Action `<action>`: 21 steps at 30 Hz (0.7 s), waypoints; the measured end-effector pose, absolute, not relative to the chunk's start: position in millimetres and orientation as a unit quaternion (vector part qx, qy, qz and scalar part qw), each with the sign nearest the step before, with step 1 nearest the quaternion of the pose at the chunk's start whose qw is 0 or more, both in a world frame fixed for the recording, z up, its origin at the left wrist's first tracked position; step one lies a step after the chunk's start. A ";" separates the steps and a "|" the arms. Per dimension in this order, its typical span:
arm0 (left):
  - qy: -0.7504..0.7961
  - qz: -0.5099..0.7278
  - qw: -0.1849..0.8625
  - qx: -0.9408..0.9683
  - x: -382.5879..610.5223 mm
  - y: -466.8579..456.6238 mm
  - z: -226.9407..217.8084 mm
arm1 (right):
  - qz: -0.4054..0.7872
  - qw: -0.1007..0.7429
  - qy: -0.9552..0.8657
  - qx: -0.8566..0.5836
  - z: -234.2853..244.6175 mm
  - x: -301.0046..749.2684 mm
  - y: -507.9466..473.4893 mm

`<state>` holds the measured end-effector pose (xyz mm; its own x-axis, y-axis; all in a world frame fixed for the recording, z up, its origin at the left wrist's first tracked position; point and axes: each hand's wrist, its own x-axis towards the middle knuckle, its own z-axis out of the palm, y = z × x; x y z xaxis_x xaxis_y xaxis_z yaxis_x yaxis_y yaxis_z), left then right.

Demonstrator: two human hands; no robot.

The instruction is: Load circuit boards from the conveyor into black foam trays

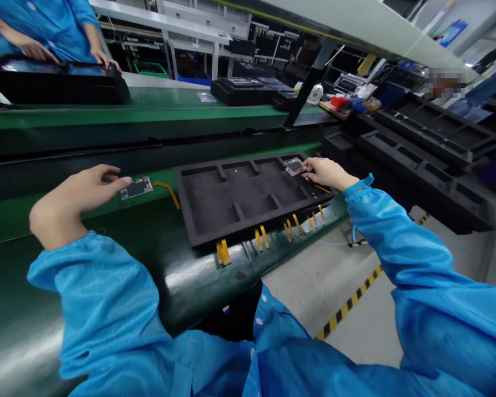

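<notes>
My left hand [85, 196] pinches the left edge of a small circuit board [136, 188] above the green work surface. An orange flat cable [167, 190] trails from that board's right side. Over the far right part of a black compartmented tray [215, 212], my right hand [324, 172] grips a second circuit board [295, 166] by its right edge. An orange strip shows beneath those fingers. From under the tray's near edge, several orange flat cables [260, 238] stick out; what they join to is hidden.
Across the green bench [165, 99], a person in blue works at a black case [53, 85]. Black devices [248, 91] sit farther along it. More black trays [421, 160] are stacked at right. A slanted dark post [308, 82] rises behind my tray.
</notes>
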<state>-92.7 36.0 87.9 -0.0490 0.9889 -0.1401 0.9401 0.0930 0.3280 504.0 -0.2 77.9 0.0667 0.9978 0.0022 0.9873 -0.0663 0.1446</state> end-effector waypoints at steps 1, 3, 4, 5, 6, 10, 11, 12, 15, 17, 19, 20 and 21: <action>0.721 0.069 0.169 0.669 -90.7 35.7 89.0 | 0.066 0.056 0.685 0.723 76.0 501.5 -2.5; 0.716 0.067 0.177 0.672 -87.1 35.4 90.8 | 0.083 0.067 0.697 0.709 74.6 496.1 -4.7; 0.713 0.067 0.180 0.675 -85.9 35.5 91.2 | 0.085 0.074 0.702 0.704 74.9 493.9 -4.7; 0.711 0.066 0.181 0.676 -85.1 35.9 91.2 | 0.084 0.083 0.704 0.701 75.7 492.2 -4.2; 0.710 0.064 0.182 0.677 -84.9 36.3 90.9 | 0.083 0.088 0.703 0.701 76.7 491.0 -3.3; 0.715 0.054 0.185 0.672 -85.7 37.2 89.6 | 0.065 0.064 0.688 0.720 78.7 492.1 1.6; 0.718 0.051 0.185 0.669 -85.8 37.2 89.5 | 0.055 0.050 0.681 0.728 78.3 493.5 2.4; 0.721 0.050 0.183 0.666 -85.8 37.1 89.5 | 0.045 0.035 0.674 0.737 77.7 495.4 2.7; 0.723 0.055 0.176 0.666 -85.8 38.0 88.6 | 0.029 -0.004 0.649 0.760 75.2 503.0 -1.6; 0.720 0.064 0.171 0.670 -86.6 39.8 86.5 | 0.022 -0.014 0.637 0.770 73.8 507.7 -8.6; 0.715 0.070 0.167 0.675 -87.7 42.2 83.7 | 0.005 -0.005 0.630 0.776 73.2 510.0 -17.0; 0.714 0.071 0.167 0.677 -88.1 43.5 82.4 | -0.007 0.000 0.629 0.778 73.1 509.6 -20.8; 0.712 0.070 0.169 0.678 -88.4 44.6 81.3 | -0.021 0.001 0.627 0.778 73.1 508.2 -24.0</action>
